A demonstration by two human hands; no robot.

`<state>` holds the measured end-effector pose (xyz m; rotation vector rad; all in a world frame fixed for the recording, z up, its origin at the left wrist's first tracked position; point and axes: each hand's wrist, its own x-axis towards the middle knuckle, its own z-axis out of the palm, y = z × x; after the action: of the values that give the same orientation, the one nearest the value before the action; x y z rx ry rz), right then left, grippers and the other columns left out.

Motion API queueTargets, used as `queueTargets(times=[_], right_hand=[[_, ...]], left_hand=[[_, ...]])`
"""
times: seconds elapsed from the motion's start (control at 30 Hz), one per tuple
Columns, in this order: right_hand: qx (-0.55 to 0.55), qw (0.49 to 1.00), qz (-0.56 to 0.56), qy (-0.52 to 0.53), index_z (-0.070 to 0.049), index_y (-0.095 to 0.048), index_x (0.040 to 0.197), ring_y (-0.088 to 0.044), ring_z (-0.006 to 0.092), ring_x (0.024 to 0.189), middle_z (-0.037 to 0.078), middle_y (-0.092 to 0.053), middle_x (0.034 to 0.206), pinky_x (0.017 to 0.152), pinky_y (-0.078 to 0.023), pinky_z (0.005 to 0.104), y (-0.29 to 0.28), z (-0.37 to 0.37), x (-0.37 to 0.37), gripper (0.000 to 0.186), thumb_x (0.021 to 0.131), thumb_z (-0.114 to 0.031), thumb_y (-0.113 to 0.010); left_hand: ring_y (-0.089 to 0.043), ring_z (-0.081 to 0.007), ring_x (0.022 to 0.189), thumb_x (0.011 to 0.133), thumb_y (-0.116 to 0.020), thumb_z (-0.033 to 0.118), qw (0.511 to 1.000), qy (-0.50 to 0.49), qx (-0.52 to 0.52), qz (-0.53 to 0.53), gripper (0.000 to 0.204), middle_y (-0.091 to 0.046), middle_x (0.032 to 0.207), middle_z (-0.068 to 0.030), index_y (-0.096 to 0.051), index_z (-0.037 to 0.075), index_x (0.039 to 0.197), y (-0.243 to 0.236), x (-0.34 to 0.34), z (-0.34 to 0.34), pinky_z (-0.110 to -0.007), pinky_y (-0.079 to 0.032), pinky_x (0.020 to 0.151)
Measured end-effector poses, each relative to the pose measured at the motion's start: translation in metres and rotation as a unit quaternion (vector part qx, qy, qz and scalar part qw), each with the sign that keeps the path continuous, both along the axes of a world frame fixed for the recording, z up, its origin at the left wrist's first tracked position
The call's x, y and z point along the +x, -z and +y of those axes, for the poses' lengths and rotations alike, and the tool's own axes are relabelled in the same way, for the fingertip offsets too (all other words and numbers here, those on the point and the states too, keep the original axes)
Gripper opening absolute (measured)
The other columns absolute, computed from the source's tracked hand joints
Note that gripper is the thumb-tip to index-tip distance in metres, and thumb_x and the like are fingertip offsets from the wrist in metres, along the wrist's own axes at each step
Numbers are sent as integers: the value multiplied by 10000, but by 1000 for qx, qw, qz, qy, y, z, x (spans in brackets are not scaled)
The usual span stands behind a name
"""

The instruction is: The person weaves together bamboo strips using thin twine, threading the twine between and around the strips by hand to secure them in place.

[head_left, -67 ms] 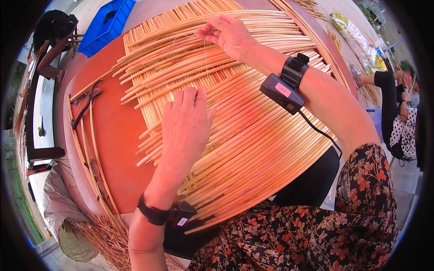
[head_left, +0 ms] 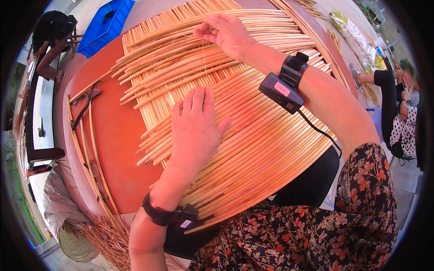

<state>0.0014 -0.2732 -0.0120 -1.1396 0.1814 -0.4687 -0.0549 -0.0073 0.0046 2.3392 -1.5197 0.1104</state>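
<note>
Nearest us, our left hand (head_left: pixel 195 128) rests palm-down over a close row of slender, round, tan-orange stalks (head_left: pixel 257 131), their long axis slanting from lower left to upper right. Its fingers are extended; we cannot tell whether they pinch anything. From their tips a thin, pale thread (head_left: pixel 204 58) leads away from us, crossing that axis, to our right hand (head_left: pixel 228 37), its fingers pinched on it. The left is nearer the thread's lower end. All this lies above the smooth red surface (head_left: pixel 122 176).

Left hand (head_left: pixel 195 125) palm-down, right hand (head_left: pixel 228 37) pinching
</note>
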Motion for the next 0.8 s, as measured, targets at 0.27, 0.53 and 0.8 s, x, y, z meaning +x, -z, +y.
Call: queueTargets(times=[0.27,0.53,0.8], right_hand=[[-48,999,15,-9,31,-633,1089,-737,289,1084,128,-697,1059,1054,-604,397,-33,1,2,217,1112,-182,-599],[-424,893,-101,-114,-34,-630,1038,-738,228,962,87,-721,1053,835,-613,359,-96,107,-146,145,1043,-175,-665],[-673,723,-109,-115,-52,-627,1003,-722,255,872,102,-708,1177,676,-612,356,-75,149,-226,135,922,-148,-678]], left_hand=[[-327,-410,1568,1024,-613,548,1000,-22,18,-2,874,-381,1664,-256,-389,-78,1591,19,-2,-2,-654,-203,1268],[-288,-411,1596,1022,-634,528,942,9,20,334,907,-328,1707,-248,-308,-55,1636,8,8,2,-665,-176,1276],[-280,-404,1604,1024,-642,499,997,16,55,-60,871,-322,1720,-220,-329,-33,1638,21,11,1,-669,-193,1270]])
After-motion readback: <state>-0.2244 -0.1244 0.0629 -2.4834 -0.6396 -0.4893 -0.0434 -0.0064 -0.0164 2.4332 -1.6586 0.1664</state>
